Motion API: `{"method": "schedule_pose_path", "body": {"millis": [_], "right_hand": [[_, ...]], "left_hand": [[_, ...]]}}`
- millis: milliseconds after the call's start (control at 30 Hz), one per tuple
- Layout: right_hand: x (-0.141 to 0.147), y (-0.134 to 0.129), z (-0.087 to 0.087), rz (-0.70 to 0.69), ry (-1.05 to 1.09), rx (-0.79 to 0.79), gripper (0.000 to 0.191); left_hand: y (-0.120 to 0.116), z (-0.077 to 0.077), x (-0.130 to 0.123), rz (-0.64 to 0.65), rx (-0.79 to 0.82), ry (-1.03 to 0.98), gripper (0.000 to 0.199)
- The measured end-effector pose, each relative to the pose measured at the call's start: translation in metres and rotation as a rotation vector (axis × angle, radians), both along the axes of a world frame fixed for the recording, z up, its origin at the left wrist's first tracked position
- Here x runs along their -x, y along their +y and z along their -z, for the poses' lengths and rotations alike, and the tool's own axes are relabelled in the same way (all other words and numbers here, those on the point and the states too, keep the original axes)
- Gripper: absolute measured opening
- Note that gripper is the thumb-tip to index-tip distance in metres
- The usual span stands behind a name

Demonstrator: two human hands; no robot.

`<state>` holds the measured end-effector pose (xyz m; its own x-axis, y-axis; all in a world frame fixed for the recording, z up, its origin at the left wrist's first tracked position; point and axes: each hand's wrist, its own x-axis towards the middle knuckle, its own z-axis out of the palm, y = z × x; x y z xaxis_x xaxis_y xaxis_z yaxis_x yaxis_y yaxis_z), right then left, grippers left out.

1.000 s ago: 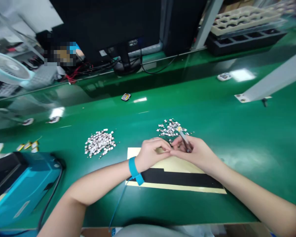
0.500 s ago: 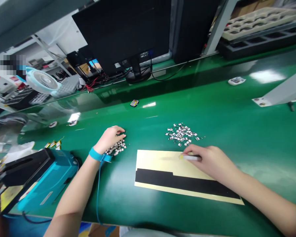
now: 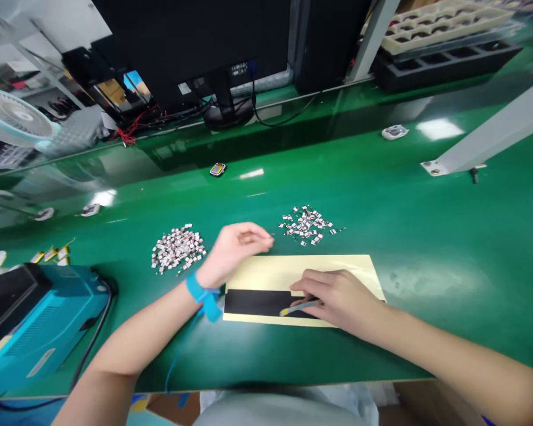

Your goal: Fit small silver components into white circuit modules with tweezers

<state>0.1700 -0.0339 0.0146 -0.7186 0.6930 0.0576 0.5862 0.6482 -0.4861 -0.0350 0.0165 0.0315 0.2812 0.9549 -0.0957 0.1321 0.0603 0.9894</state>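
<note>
My left hand, with a blue wrist strap on its wrist, hangs curled between two piles of tiny metal-and-white parts. Its fingertips are closed together, and I see nothing between them. My right hand rests on a pale yellow sheet and grips slim tweezers. Their yellow tip lies on the black strip stuck along the sheet. The left pile is the denser of the two.
A teal machine with a black cable stands at the near left. Small yellow parts lie behind it. A monitor, a fan, stacked trays and a grey bracket edge the green bench.
My left hand has moved right from the left pile toward the sheet. My right hand has moved left and down, bringing the tweezers tip onto the black strip. The view has shifted slightly.
</note>
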Motion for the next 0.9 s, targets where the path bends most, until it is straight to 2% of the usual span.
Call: {"method": "schedule_pose_path", "body": {"millis": [100,167,333,433,567,733,900], "right_hand": [[0.006,-0.010,0.000,-0.009,-0.138,-0.061,0.022],[0.009,-0.015,0.001,0.006,-0.229,-0.140,0.021],[0.015,-0.026,0.006,0.002,-0.303,-0.327,0.013],[0.016,-0.027,0.007,0.003,-0.287,-0.318,0.012],[0.016,-0.019,0.003,0.054,-0.232,-0.112,0.008],[0.012,-0.004,-0.002,0.164,-0.062,0.216,0.013],[0.003,0.013,-0.007,0.303,0.357,0.488,0.004]], "left_hand": [[-0.011,0.020,-0.037,0.026,0.084,-0.188,0.014],[-0.014,0.028,-0.047,0.065,0.110,-0.242,0.011],[-0.016,0.030,-0.041,0.082,0.118,-0.199,0.007],[-0.017,0.029,-0.039,0.112,0.118,-0.170,0.012],[-0.017,0.030,-0.040,0.169,0.058,-0.175,0.023],[-0.018,0.029,-0.039,0.165,-0.118,-0.024,0.023],[-0.024,0.026,-0.037,0.105,-0.249,0.069,0.018]]}}
